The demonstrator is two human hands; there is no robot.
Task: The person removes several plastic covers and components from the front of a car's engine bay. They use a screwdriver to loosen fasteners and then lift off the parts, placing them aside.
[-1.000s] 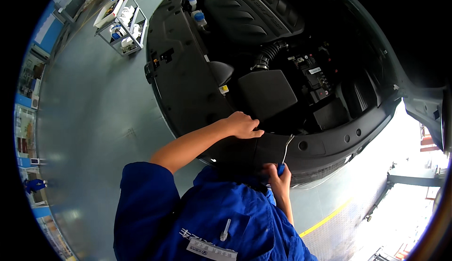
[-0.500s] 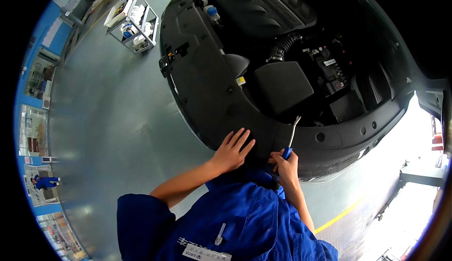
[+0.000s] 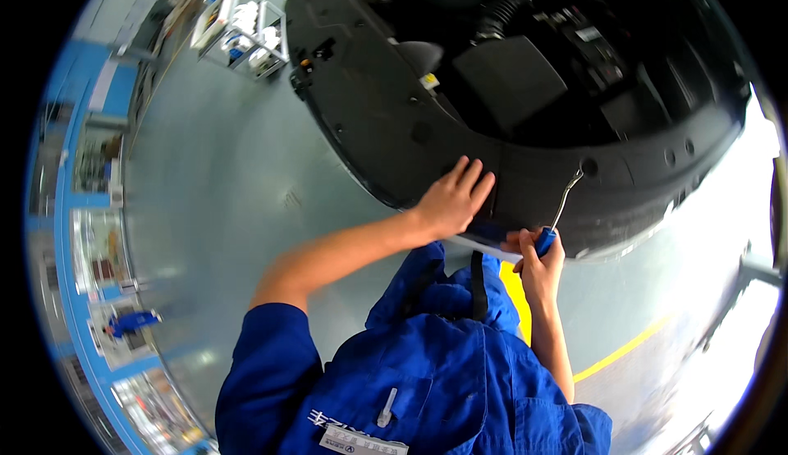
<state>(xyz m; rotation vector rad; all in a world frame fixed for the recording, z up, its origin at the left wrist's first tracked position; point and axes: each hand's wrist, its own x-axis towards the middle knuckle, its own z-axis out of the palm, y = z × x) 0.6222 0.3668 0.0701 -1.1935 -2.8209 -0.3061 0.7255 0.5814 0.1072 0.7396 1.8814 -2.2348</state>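
Observation:
My right hand [image 3: 538, 268] is closed round the blue handle of a trim clip remover [image 3: 565, 201]. Its bent metal shaft points up and away from me. The tip overlaps the edge of a round hole [image 3: 588, 166] in the black plastic front trim panel [image 3: 369, 118] of a car; I cannot tell whether it touches. My left hand [image 3: 451, 201] lies on that panel with fingers stretched out, left of a seam, holding nothing. Behind the panel, the open engine bay shows a black box-shaped cover [image 3: 513, 82] and a ribbed hose [image 3: 501, 16].
More round holes and fasteners [image 3: 413, 100] dot the trim panel. A grey cart [image 3: 246, 32] with white containers stands at the far left. Along the left wall are blue-framed windows, with another person in blue [image 3: 131, 324] near them. Yellow lines [image 3: 624, 348] mark the floor.
The view has shifted, and I have leaned back from the car. The clip remover's tip has moved right, from the engine bay edge to the round hole. My left hand has slid nearer the seam.

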